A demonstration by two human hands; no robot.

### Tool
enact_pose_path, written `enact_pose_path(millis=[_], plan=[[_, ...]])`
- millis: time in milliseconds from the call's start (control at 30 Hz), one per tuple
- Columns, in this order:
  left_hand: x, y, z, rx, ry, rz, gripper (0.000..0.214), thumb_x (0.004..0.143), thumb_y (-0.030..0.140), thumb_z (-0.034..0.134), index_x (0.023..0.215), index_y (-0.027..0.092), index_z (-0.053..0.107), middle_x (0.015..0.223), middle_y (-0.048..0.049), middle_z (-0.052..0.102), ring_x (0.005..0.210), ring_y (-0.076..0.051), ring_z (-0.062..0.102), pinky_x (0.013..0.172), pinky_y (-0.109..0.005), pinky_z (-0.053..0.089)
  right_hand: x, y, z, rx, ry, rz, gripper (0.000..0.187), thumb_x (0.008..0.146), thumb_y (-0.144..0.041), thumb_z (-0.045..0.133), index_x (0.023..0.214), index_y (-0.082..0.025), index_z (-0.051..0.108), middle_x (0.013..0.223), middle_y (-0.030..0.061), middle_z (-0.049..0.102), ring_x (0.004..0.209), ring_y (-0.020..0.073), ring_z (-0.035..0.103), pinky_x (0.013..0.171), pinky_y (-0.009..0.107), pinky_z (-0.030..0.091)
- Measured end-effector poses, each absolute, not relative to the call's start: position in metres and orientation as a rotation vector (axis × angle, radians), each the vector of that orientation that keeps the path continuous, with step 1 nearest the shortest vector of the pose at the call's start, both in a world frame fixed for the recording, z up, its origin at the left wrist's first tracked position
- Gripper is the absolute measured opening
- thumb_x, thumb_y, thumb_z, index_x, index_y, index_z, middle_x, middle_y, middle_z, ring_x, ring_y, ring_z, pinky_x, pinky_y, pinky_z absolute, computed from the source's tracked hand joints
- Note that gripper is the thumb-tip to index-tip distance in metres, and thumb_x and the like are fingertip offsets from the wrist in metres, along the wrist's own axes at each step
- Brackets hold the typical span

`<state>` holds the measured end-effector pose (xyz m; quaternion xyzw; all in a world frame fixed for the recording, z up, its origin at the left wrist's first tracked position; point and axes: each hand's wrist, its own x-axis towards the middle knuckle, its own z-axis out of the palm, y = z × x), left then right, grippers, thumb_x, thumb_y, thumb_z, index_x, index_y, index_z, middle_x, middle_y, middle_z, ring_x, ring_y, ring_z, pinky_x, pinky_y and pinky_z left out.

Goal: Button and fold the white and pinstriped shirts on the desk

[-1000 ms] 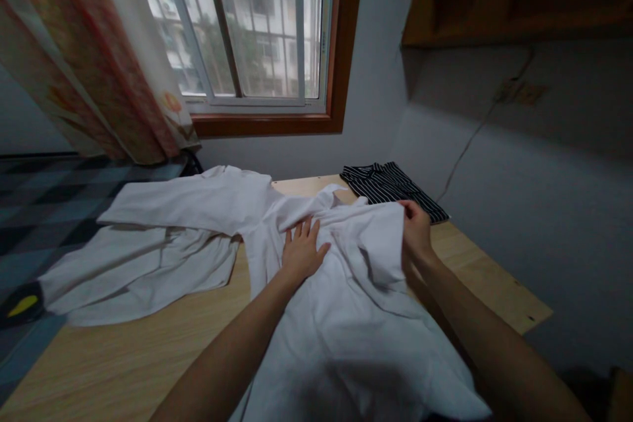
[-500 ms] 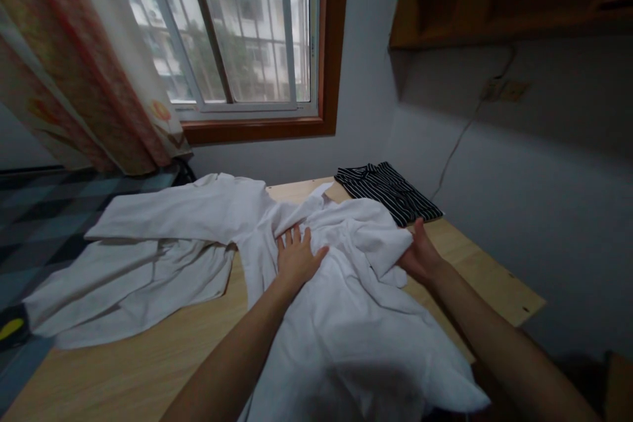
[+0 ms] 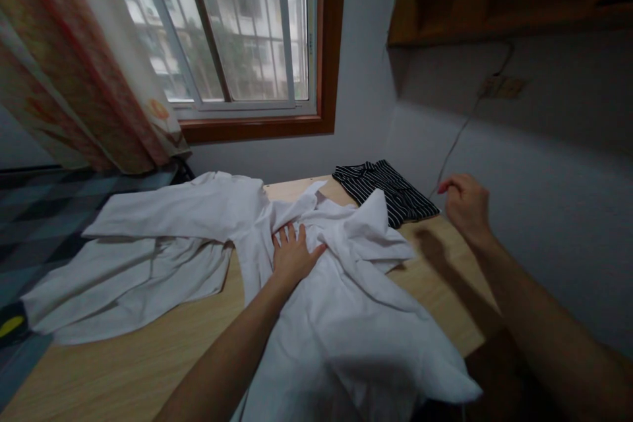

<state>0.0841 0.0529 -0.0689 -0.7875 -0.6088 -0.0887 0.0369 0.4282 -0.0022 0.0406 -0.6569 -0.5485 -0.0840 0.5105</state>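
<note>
A white long-sleeved shirt [image 3: 341, 316] lies rumpled over the table, its lower part hanging toward me. One sleeve [image 3: 173, 211] stretches out to the left; the cloth on the right side is bunched and folded. My left hand [image 3: 293, 252] rests flat on the middle of the shirt with its fingers spread. In the air to the right of the shirt is my right hand [image 3: 467, 204], apart from the cloth. Its fingers are curled in, and nothing shows in them.
Another white garment [image 3: 133, 290] lies under the sleeve at left. A folded black striped shirt [image 3: 388, 191] sits at the table's back corner. The wooden table [image 3: 138, 376] meets a checked cloth [image 3: 30, 224] on the left. A shelf [image 3: 475, 20] hangs at upper right.
My right hand has let go of the shirt's right side and moved up and to the right. The freed cloth has dropped onto the table. My left hand stays put.
</note>
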Motion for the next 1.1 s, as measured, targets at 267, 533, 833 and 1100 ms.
enact_pose_path(millis=[267,533,833,1100], plan=[[0.082,0.049,-0.061,-2.422,-1.853,-0.34,0.072,0.086,0.065,0.042,0.137,0.014,0.048,0.146,-0.0208,0.04,0.135,-0.041,0.033,0.108,-0.056,0.026,0.381,-0.005,-0.037,-1.511,-1.389,0.902,0.05,0.071,-0.033,0.065,0.118,-0.018,0.057,0.097,0.0066,0.067,0.078,0.0198,0.062,0.065,0.03,0.051],[0.1,0.028,-0.025,-2.864,-1.393,-0.976,0.054,0.084,0.036,0.055,0.133,0.016,0.049,0.138,-0.013,0.051,0.125,-0.026,0.047,0.106,-0.042,0.037,0.318,-0.017,-0.023,-1.338,-1.485,0.645,0.062,0.067,-0.02,0.064,0.128,-0.021,0.05,0.126,0.0093,0.057,0.113,0.0256,0.055,0.099,0.042,0.042],[0.105,0.044,-0.027,-2.719,-1.847,-2.183,0.018,0.067,0.022,0.048,0.071,0.016,0.064,0.067,-0.0028,0.065,0.071,-0.02,0.06,0.071,-0.032,0.05,0.308,-0.005,-0.005,-0.832,-1.245,1.1,0.074,0.068,-0.053,0.074,0.133,-0.032,0.045,0.137,0.0105,0.049,0.115,0.0248,0.056,0.096,0.041,0.046],[0.105,0.055,-0.031,-2.244,-2.082,-2.744,0.025,0.064,0.033,0.056,0.076,0.013,0.066,0.073,-0.0049,0.068,0.07,-0.018,0.06,0.064,-0.027,0.048,0.284,-0.018,-0.046,-1.132,-1.556,1.038,0.035,0.076,-0.024,0.063,0.11,-0.022,0.068,0.103,0.0043,0.069,0.095,0.0227,0.063,0.087,0.038,0.049]])
